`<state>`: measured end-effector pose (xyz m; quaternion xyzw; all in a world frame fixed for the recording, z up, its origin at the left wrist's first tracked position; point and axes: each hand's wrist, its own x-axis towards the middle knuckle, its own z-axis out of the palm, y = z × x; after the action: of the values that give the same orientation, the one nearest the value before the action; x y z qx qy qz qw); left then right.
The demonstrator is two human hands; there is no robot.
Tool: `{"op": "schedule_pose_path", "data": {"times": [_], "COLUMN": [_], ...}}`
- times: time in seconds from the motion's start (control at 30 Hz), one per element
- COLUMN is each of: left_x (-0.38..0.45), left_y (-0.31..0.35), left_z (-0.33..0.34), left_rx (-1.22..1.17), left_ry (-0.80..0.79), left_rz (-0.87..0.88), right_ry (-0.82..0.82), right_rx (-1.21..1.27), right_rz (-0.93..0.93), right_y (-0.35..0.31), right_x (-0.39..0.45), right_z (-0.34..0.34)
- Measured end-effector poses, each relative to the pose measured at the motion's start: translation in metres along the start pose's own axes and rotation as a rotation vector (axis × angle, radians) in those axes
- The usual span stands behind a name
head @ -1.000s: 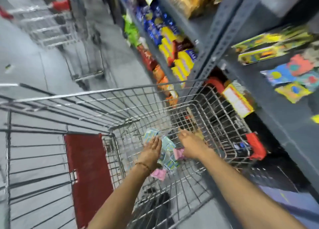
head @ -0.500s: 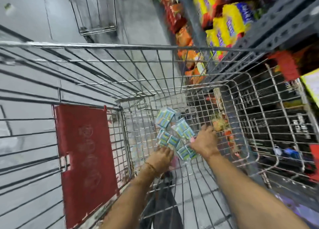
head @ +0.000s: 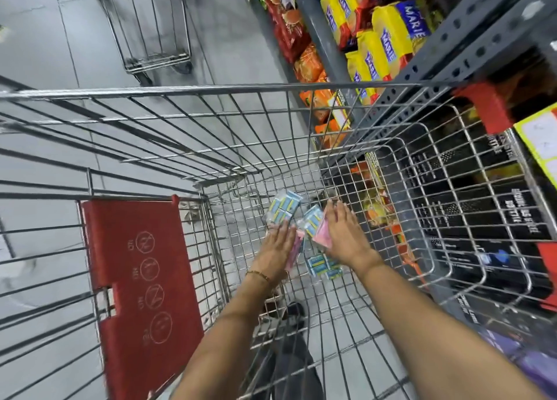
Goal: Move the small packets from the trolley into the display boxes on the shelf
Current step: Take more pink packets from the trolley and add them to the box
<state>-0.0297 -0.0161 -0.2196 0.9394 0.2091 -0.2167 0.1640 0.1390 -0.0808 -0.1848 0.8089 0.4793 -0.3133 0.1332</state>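
Hands (head: 307, 242) now flat on packets (head: 313, 223), deeper in trolley (head: 241, 89).

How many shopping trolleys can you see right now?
2. One trolley fills the foreground, with both hands reaching into its basket. A second trolley stands empty on the aisle floor beyond it, at upper left. Others may sit outside the frame.

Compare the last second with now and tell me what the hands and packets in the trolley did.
Both hands went deeper into the trolley and closed in on the packets. The left hand now rests on a pink packet; the right hand lies over pink and blue packets. The camera also tipped down, so much of the shelf left view. Nothing has been lifted out; the red flap stays put.
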Motion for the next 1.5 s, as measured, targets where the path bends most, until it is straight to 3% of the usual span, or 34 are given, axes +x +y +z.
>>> {"op": "schedule_pose_path", "data": {"times": [0.1, 0.2, 0.37, 0.53, 0.7, 0.83, 0.97, 1.03, 1.23, 1.5], "left_x": [0.002, 0.004, 0.005, -0.007, -0.009, -0.036, -0.048, -0.056, -0.062, -0.033], "left_y": [-0.003, 0.0, 0.008, 0.044, 0.105, 0.2, 0.288, 0.352, 0.486, 0.541], "left_z": [-0.002, -0.024, -0.078, -0.181, -0.271, -0.344, -0.375, -0.378, -0.352, -0.318], "left_rx": [0.001, -0.259, -0.301, -0.323, -0.324, -0.282, -0.354, -0.227, -0.036, 0.0], "left_ry": [0.0, -0.038, 0.051, 0.229, 0.456, 0.492, 0.43, 0.365, 0.028, 0.059], "left_rz": [0.061, -0.066, -0.122, -0.026, 0.283, 0.516, 0.754, 0.861, 0.906, 0.817], "right_ry": [0.023, 0.039, 0.051, 0.266, 0.562, 0.741, 0.782, 0.764, 0.638, 0.628], "right_rx": [0.031, 0.072, 0.119, 0.15, 0.193, 0.257, 0.354, 0.385, 0.533, 0.596], "right_rz": [0.005, -0.002, -0.008, 0.049, 0.126, 0.271, 0.408, 0.543, 0.775, 0.85], "right_y": [-0.002, -0.006, -0.004, 0.012, 0.048, 0.093, 0.137, 0.169, 0.238, 0.286], "right_x": [0.0, -0.006, -0.041, -0.114, -0.21, -0.312, -0.398, -0.443, -0.515, -0.518], "right_z": [-0.002, -0.013, -0.06, -0.133, -0.191, -0.212, -0.215, -0.201, -0.158, -0.123]}}
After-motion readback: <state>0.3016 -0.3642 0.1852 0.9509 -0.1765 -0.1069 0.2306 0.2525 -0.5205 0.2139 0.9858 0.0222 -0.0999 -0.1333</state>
